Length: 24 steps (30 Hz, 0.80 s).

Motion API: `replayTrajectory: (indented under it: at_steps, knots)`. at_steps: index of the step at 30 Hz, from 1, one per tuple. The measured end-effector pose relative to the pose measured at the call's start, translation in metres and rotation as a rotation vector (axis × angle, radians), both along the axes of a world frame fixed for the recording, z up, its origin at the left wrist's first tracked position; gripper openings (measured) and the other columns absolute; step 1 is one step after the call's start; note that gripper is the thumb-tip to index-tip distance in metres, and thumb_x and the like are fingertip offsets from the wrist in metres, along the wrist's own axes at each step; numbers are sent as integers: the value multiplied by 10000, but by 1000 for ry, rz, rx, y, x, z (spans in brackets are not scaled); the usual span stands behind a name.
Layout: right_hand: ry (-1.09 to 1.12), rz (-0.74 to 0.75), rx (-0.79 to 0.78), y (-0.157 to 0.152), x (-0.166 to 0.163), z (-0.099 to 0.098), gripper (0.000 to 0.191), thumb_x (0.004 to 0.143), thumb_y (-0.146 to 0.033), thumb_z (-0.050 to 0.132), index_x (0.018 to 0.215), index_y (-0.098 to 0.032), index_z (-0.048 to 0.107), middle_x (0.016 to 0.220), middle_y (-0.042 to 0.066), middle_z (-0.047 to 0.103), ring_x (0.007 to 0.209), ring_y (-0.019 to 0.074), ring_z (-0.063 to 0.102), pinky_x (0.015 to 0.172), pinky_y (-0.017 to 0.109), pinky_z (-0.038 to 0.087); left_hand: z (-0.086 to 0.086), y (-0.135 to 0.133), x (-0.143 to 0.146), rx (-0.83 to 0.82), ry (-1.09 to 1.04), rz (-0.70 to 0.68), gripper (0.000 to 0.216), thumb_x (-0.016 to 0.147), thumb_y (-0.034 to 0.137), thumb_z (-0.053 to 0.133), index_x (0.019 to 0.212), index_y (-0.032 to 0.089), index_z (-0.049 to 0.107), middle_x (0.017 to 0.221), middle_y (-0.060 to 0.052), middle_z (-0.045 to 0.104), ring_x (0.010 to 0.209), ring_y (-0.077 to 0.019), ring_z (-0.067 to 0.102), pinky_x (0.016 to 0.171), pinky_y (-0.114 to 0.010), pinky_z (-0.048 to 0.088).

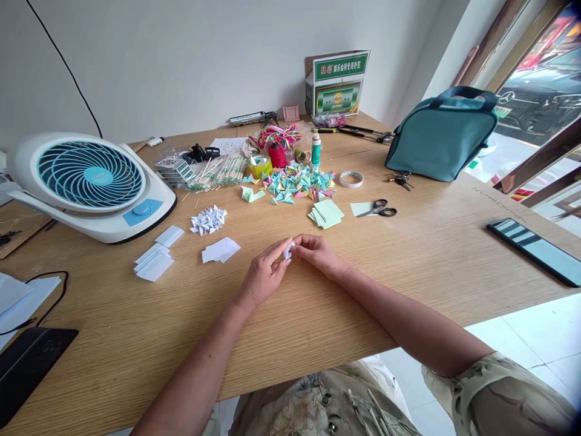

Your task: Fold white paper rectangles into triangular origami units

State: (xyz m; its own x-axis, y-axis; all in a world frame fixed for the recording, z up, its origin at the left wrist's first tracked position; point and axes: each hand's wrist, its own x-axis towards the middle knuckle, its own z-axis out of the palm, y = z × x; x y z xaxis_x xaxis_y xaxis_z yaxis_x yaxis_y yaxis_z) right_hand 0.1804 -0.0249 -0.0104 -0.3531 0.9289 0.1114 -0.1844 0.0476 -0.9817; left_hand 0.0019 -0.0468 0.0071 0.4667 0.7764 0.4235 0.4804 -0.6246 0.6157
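Observation:
My left hand [264, 274] and my right hand [318, 252] meet over the middle of the wooden table [408, 266]. Both pinch one small folded white paper piece [287, 250] between their fingertips, just above the tabletop. Ahead to the left lies a small stack of white paper slips [220, 249], and beyond it a heap of folded white paper triangles [207, 220]. More white slips [154, 261] lie further left. A pile of coloured folded triangles [297, 183] sits further back, with a stack of green paper slips [327, 213] beside it.
A white and teal desk fan [91, 184] stands at the left. Scissors [379, 209], a tape roll [351, 178], a glue bottle [316, 150] and a teal bag [442, 136] are at the right rear. One phone [535, 249] lies right, another [27, 363] near left.

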Motion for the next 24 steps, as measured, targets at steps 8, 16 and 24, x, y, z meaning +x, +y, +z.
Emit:
replayTrajectory:
  at_steps: [8, 16, 24]
  knots:
    - [-66, -38, 33, 3, -2, -7, 246, 796, -401, 641, 767, -159, 608, 703, -17, 595, 633, 104, 508, 635, 238, 396, -5, 0, 1, 236, 238, 19, 526, 919, 98, 419, 1435, 192, 376, 1408, -106, 513, 1284, -194, 503, 1057, -368, 460]
    - [-101, -72, 52, 0, -7, 1, 238, 772, -381, 635, 719, -163, 558, 660, -26, 563, 610, 102, 492, 617, 243, 404, -5, -3, 3, 344, 333, 85, 484, 931, 123, 423, 1409, 193, 396, 1378, -94, 547, 1223, -195, 559, 995, -347, 506]
    - [-130, -116, -25, 1, -10, -5, 214, 730, -356, 656, 745, -168, 555, 674, -16, 600, 596, 107, 535, 585, 237, 430, -10, -3, 5, 222, 186, 138, 433, 883, 119, 530, 1302, 221, 489, 1142, -83, 649, 1035, -199, 632, 892, -339, 532]
